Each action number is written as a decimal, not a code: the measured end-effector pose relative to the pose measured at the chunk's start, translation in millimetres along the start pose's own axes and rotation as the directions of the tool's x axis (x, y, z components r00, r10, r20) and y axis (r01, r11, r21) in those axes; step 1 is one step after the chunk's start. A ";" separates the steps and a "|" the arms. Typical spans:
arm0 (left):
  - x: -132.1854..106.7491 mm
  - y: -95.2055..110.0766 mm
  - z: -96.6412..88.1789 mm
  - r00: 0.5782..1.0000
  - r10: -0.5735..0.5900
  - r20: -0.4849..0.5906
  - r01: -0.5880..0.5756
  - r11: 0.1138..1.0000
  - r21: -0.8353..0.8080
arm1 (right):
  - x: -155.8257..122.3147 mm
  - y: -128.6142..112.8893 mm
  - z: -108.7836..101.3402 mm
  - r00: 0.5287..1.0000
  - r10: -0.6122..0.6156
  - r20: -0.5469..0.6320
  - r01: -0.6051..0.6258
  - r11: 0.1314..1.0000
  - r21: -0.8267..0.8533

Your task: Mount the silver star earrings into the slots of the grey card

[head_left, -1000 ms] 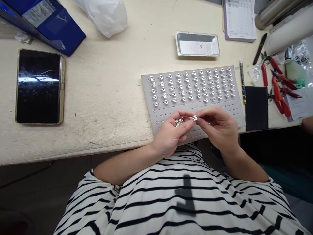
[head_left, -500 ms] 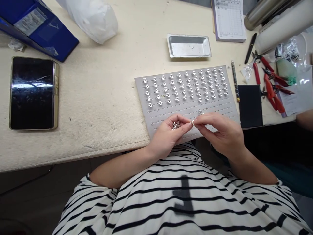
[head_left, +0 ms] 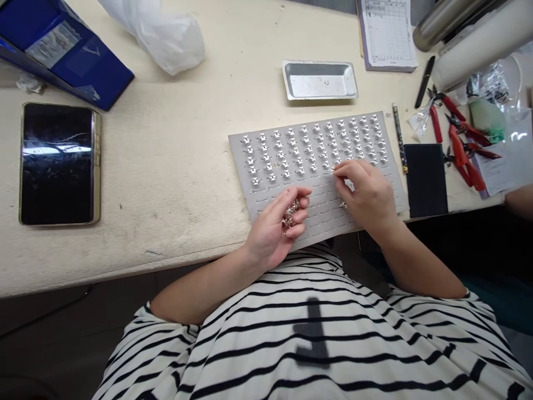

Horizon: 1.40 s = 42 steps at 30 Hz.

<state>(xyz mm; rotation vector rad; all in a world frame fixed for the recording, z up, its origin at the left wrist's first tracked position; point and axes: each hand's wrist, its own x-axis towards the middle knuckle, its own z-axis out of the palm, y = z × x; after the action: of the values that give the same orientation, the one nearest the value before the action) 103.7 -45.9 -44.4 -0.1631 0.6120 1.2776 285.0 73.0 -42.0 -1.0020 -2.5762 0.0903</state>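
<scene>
A grey slotted board [head_left: 250, 191] lies at the table's front edge, its upper rows filled with several small silver pieces [head_left: 306, 147]. My left hand [head_left: 275, 228] rests over the board's lower left, fingers curled round a cluster of the same silver pieces [head_left: 290, 212]. My right hand [head_left: 366, 194] is over the board's right half. Its fingertips are pinched together at the end of the lowest filled row, and what they hold is too small to name.
A black tablet [head_left: 58, 163] lies at left, a blue folder [head_left: 62, 47] and a white plastic bag [head_left: 160, 33] behind it. A metal tray [head_left: 320, 80], a paper pad [head_left: 387, 33], a black block [head_left: 425, 179] and red cutters [head_left: 460, 150] stand to the right.
The hands, which met fingertip to fingertip over the board's lower part, have separated. My right hand moved up to the rows of pieces; my left hand drew back with its cluster.
</scene>
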 end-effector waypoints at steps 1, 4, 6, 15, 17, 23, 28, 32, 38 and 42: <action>0.2 0.3 -0.5 1.000 -0.003 0.005 0.003 1.000 -0.002 | 0.0 1.3 2.4 1.000 -0.007 0.011 0.007 0.999 -0.043; 0.2 0.1 -1.2 1.000 -0.005 0.011 0.005 1.000 0.005 | -1.1 0.7 3.7 0.999 -0.036 0.041 0.042 0.988 -0.150; -0.2 0.0 -0.8 1.000 -0.007 0.012 0.007 1.000 0.010 | -1.2 -0.7 2.5 0.995 -0.069 0.066 0.082 0.976 -0.202; 0.1 2.3 0.0 0.999 -0.034 0.028 0.035 0.999 -0.029 | 13.4 1.8 -1.7 0.949 -0.234 0.214 0.283 0.928 -0.242; 0.1 2.2 -0.3 0.999 -0.034 0.033 0.035 0.999 -0.033 | 15.9 1.7 -1.7 0.945 -0.217 0.243 0.270 0.939 -0.212; -0.1 2.5 -2.3 0.999 -0.035 0.038 0.036 0.999 -0.030 | 15.6 0.3 2.2 0.970 -0.147 0.192 0.169 0.980 -0.106; 0.3 2.9 -2.0 0.998 -0.043 0.043 0.045 0.998 -0.033 | 12.8 2.0 -1.6 0.977 -0.114 0.179 0.131 0.988 -0.085; 0.6 2.8 -1.4 0.998 -0.043 0.043 0.045 0.998 -0.042 | 10.2 5.0 -0.8 0.978 -0.077 0.194 0.092 0.993 -0.071; -1.9 8.1 1.8 0.998 -0.064 0.015 0.065 0.985 -0.157 | 7.8 2.8 -0.4 0.984 -0.125 0.123 0.135 0.988 -0.073; -4.4 11.3 11.6 0.991 -0.079 -0.108 0.046 0.960 -0.275 | -2.8 -24.3 -19.3 0.988 -0.152 -0.024 0.153 0.988 0.001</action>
<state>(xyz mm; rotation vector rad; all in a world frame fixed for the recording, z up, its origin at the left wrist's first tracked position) 96.4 -41.1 -30.0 -0.4856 0.5249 1.2932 278.5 51.6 -20.4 -0.7967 -2.6201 0.0413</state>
